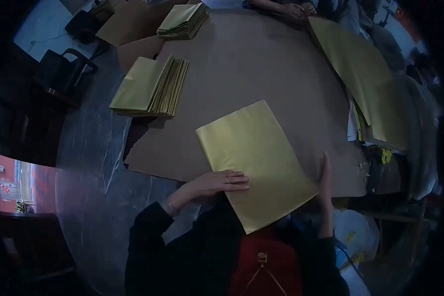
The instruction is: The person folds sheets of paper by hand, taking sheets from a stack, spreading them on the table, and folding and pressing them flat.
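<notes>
head view: a folded gold sheet (259,163) lies askew on the brown cardboard top (246,59) of the table, its near end jutting past the near edge towards the person's red garment (266,261). the left hand (222,182) rests across the sheet's left edge, fingers straight and close together, a ring (227,180) on one of them. its thumb is hidden, so i cannot tell whether it pinches the sheet from below or only presses on top. the right hand (325,180) stands edge-on at the sheet's right corner, fingers stretched out and clamped on nothing; the corner meets or nearly meets the palm, and i cannot tell which.

left of the sheet and well apart from it sits a stack of folded gold sheets (139,86), with a smaller stack (181,23) farther back beside an opened cardboard box (133,27). along the right side lies a pile of large gold sheets (360,69). at the far edge show a co-worker's hands (298,10). a dark chair (59,69) stands on the floor at left.
</notes>
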{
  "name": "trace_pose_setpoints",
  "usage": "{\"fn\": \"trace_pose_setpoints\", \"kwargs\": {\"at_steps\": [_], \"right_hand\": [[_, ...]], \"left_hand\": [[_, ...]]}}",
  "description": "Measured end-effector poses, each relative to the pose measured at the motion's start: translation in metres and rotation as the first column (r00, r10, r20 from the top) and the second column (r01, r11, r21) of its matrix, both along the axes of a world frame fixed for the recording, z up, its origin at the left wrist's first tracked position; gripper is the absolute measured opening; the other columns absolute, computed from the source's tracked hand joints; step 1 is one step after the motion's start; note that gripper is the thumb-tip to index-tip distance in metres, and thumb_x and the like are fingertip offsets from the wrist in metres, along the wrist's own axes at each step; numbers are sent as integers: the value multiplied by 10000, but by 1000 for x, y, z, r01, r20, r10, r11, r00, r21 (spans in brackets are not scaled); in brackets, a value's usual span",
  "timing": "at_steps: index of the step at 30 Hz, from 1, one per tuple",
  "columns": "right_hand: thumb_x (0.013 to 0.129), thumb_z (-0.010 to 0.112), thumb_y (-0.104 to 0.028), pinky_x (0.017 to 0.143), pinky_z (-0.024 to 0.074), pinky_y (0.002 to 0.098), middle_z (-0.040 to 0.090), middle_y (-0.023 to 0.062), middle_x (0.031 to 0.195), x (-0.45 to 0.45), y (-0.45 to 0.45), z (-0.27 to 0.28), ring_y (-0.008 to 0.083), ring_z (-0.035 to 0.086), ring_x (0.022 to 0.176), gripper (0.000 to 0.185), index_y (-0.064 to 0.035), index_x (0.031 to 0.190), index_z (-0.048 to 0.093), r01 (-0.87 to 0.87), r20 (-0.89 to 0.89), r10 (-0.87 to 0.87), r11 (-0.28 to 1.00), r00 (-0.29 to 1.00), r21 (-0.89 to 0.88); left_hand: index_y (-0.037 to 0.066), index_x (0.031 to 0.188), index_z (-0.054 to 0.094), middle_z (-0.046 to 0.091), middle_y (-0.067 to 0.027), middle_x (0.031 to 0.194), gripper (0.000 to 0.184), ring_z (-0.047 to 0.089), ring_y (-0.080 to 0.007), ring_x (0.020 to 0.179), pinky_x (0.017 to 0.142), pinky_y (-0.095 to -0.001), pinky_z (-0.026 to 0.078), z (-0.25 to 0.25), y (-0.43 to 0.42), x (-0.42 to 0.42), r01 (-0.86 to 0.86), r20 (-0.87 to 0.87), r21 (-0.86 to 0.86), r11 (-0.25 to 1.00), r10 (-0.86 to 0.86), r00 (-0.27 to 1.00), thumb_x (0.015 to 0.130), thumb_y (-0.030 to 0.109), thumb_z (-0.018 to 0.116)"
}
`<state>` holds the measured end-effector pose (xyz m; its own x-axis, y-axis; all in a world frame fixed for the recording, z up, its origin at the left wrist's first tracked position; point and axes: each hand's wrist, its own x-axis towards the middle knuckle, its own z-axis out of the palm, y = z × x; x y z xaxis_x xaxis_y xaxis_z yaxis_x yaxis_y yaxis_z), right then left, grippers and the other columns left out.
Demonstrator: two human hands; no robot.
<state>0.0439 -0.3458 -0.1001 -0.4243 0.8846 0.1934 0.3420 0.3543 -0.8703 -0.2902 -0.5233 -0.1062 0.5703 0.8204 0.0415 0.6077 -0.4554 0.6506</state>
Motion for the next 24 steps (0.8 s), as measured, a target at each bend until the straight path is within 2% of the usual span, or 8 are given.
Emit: {"fn": "trace_pose_setpoints", "kwargs": {"at_steps": [2,4,5,8,15,20,22,24], "right_hand": [[816,637,-168,1100,210,436,347,159,1426,-8,11,8,394,301,1316,530,-93,1310,458,-98,2,98,995,995,-26],[853,578,-218,1125,145,447,322,95,1459,-12,34,-3,334,260,1356,520,-166,1350,435,-532,480,381,815,790,229],[853,578,-218,1125,145,447,322,95,1459,-19,39,0,334,260,1356,520,-166,1350,435,-530,471,376,810,798,252],[851,445,-144,1134,113,498,428,14,1395,-34,48,16,274,308,1340,479,-224,1323,470,-752,714,424,623,557,217],[856,556,-298,1128,151,480,412,6,1407,-36,33,17,216,332,1331,500,-215,1338,456,-836,668,589,540,455,94],[850,578,-309,1128,158,469,440,-1,1388,-38,41,2,198,355,1319,402,-185,1232,568,-764,550,616,641,564,65],[851,577,-273,1130,153,463,449,-3,1381,-37,53,-3,186,391,1297,369,-166,1204,585,-724,219,745,666,630,-183],[865,580,-220,1081,280,440,567,45,1253,-38,61,-22,190,493,1199,293,-129,1140,622,-757,350,708,653,614,8]], "left_hand": [[219,1384,387,335,-39,1452,561,302,-260,1343,1117,-387,258,10,6,-4,45,30,-7,999,-45,999,847,58,373],[193,1406,356,290,-57,1477,582,295,-290,1345,1118,-419,238,21,15,-12,20,128,-35,999,-15,992,849,28,387],[193,1406,356,290,-57,1477,582,295,-290,1345,1118,-419,238,24,17,-16,16,108,-20,1000,-13,994,849,28,387],[231,1389,376,305,-61,1466,552,293,-276,1346,1100,-462,255,29,15,-27,-119,-202,222,968,165,965,855,119,459],[93,1428,242,241,-109,1486,684,231,-282,1370,1092,-477,217,1,-11,-24,-490,-395,223,843,538,745,867,354,534],[108,1435,238,238,-78,1493,633,236,-266,1370,1099,-475,204,2,-12,-26,-468,-387,184,865,501,774,897,348,468],[118,1431,249,251,-58,1490,613,251,-254,1364,1097,-484,204,7,-11,-26,-476,-404,169,863,501,765,901,335,465],[126,1432,245,250,-60,1490,611,256,-254,1362,1095,-494,203,4,-11,-27,-464,-429,172,869,490,759,900,328,466]]}}
